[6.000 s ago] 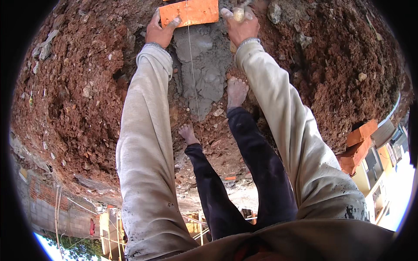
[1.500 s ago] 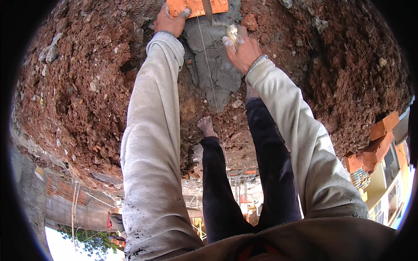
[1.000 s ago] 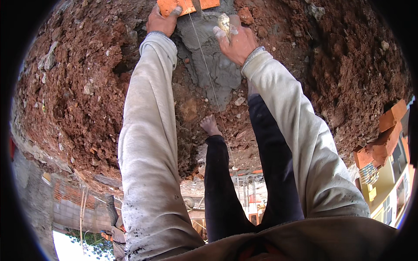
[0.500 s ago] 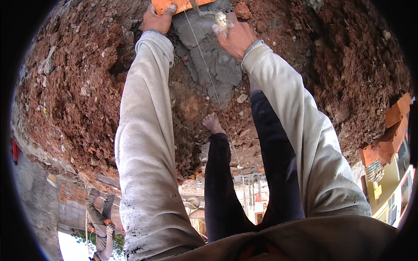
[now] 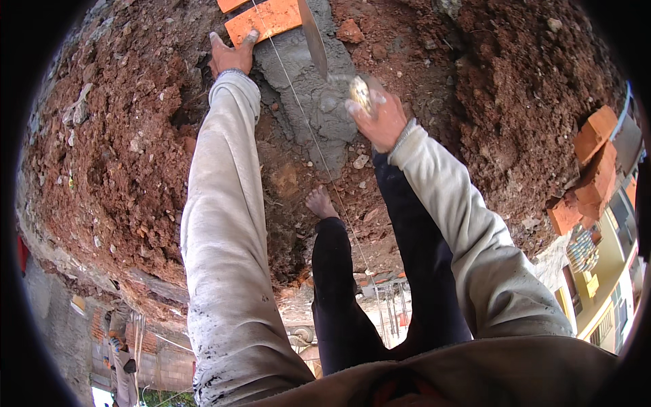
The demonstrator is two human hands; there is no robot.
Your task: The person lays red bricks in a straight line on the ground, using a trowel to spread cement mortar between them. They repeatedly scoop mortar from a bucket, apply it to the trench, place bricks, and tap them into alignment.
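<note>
My left hand (image 5: 232, 55) is at the near left corner of an orange brick (image 5: 274, 18). Its thumb touches the brick and its fingers are spread, with one fingertip off to the left. In my right hand (image 5: 381, 117) is a trowel, its pale, mortar-smeared handle (image 5: 361, 93) gripped in the fingers. The trowel's blade (image 5: 314, 39) is seen almost edge-on, its top close against the brick's right end. Grey wet mortar (image 5: 315, 119) spreads from the brick towards me. A taut string (image 5: 298, 102) runs lengthwise over brick and mortar.
Another orange brick (image 5: 230, 4) shows at the top edge. Rough reddish soil (image 5: 135, 149) rises on both sides. My bare foot (image 5: 321, 202) stands near the string. Broken orange bricks (image 5: 598, 180) lie at the right. Another person (image 5: 121, 346) is at the lower left.
The view has shifted, so more of the brick shows. My right hand has drawn the trowel nearer, and its blade now stands by the brick's right end. My left thumb remains on the brick.
</note>
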